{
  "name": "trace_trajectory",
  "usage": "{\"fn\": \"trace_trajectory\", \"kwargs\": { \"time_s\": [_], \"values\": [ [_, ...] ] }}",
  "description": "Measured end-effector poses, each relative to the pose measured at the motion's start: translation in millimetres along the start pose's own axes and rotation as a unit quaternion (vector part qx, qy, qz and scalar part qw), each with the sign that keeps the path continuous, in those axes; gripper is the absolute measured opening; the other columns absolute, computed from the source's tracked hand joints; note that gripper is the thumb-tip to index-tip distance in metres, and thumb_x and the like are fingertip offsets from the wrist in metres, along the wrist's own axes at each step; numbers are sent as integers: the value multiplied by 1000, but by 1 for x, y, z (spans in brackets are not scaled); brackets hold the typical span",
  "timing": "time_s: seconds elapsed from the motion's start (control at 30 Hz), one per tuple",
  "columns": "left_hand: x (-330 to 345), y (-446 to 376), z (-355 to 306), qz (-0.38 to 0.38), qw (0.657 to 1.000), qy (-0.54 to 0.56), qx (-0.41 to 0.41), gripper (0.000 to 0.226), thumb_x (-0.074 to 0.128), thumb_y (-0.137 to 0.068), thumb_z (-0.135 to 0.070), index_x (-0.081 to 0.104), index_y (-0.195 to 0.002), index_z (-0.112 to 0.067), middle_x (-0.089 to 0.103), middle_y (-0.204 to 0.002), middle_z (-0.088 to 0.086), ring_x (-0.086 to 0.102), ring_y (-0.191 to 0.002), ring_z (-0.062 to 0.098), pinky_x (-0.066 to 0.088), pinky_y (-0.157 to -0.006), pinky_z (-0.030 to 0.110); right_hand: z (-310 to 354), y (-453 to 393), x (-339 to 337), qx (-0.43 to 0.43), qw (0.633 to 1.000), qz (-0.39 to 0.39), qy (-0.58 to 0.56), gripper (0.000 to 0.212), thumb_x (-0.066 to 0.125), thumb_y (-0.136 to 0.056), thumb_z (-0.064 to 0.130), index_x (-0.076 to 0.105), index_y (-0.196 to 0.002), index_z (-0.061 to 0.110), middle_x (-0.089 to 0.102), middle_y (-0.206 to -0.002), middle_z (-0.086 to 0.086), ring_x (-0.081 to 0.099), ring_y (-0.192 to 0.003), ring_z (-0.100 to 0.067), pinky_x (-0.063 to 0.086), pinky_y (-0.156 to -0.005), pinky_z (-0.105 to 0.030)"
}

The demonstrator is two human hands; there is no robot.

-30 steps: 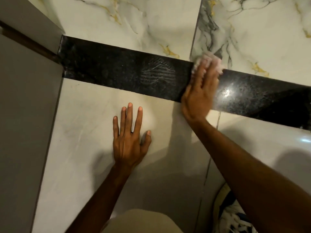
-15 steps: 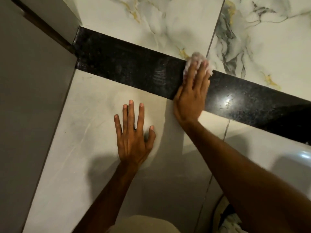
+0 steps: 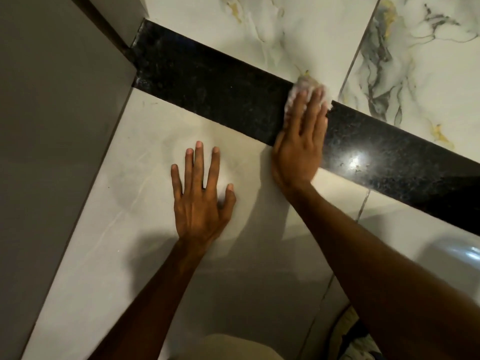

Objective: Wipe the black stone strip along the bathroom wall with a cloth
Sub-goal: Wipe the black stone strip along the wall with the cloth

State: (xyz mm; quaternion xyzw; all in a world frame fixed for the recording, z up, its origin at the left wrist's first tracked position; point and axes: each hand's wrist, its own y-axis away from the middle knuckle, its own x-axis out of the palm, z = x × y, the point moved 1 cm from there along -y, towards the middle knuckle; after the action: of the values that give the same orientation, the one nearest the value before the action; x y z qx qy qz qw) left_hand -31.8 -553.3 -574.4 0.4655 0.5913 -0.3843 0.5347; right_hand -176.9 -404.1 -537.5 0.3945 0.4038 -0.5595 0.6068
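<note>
The right hand (image 3: pixel 298 149) is laid flat across the black stone strip (image 3: pixel 207 87), its fingers (image 3: pixel 313 110) held straight and close together, and a white cloth (image 3: pixel 306 85) is pressed under the fingertips against the stone. The cloth is not clutched in a fist; it is pinned by the flattened fingers, and only its crumpled, fuzzy edge is seen past the fingertips and along the side of the index finger. That edge is spread over the upper border of the strip, where the veined marble tile (image 3: pixel 259 35) begins. The heel of the hand is rested on the pale tile (image 3: pixel 135 178) just below the strip.

The strip is seen as a dark, speckled band running diagonally across the view, from the corner at the grey wall panel (image 3: pixel 52 126) at upper left down to the right edge. It is set between the marble tiles above and the plain pale tiles below. To the right of the hand a bright reflection (image 3: pixel 355 161) is shown on its polished surface; to the left the stone looks duller and faintly mottled.

The left hand (image 3: pixel 202 201) is held empty, palm down and fingers spread, flat against the pale tile below the strip and apart from it.
</note>
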Motion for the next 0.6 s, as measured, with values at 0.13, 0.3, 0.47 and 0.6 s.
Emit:
{"fn": "trace_trajectory", "kwargs": {
  "time_s": [0.13, 0.3, 0.47, 0.6],
  "values": [
    [-1, -1, 3, 8, 1000, 1, 6, 78, 13, -109, -66, 13, -176, -26, 9, -185, 11, 10, -171, 31, 11, -137, 59, 39, -17, 19, -122, 992, 34, -1, 66, 39, -113, 24, 16, -174, 12, 9, -183, -19, 8, -172, -37, 11, -143, -48],
    [-13, -10, 28, 25, 999, 28, 15, 77, 23, -109, -63, 18, -175, -25, 10, -185, 9, 9, -171, 30, 10, -137, 60, -6, 41, -1, -215, 973, 77, 22, 66, 45, -113, 20, 21, -174, 15, 13, -184, -14, 11, -172, -35, 22, -140, -55],
    [-7, -13, 30, -1, 999, 24, -35, 76, 19, -110, -62, 16, -175, -24, 11, -185, 9, 10, -171, 30, 9, -138, 58, 23, -4, 14, -40, 999, -19, 14, 62, 36, -115, 22, 19, -173, 10, 14, -183, -19, 13, -171, -38, 18, -141, -51],
    [-6, -12, 30, -22, 998, 30, -45, 74, 18, -110, -62, 17, -175, -27, 12, -185, 8, 10, -171, 26, 6, -138, 55, 75, -31, 36, -149, 988, 35, -2, 66, 40, -112, 20, 18, -174, 12, 12, -183, -20, 11, -171, -40, 13, -142, -50]
  ]
}}
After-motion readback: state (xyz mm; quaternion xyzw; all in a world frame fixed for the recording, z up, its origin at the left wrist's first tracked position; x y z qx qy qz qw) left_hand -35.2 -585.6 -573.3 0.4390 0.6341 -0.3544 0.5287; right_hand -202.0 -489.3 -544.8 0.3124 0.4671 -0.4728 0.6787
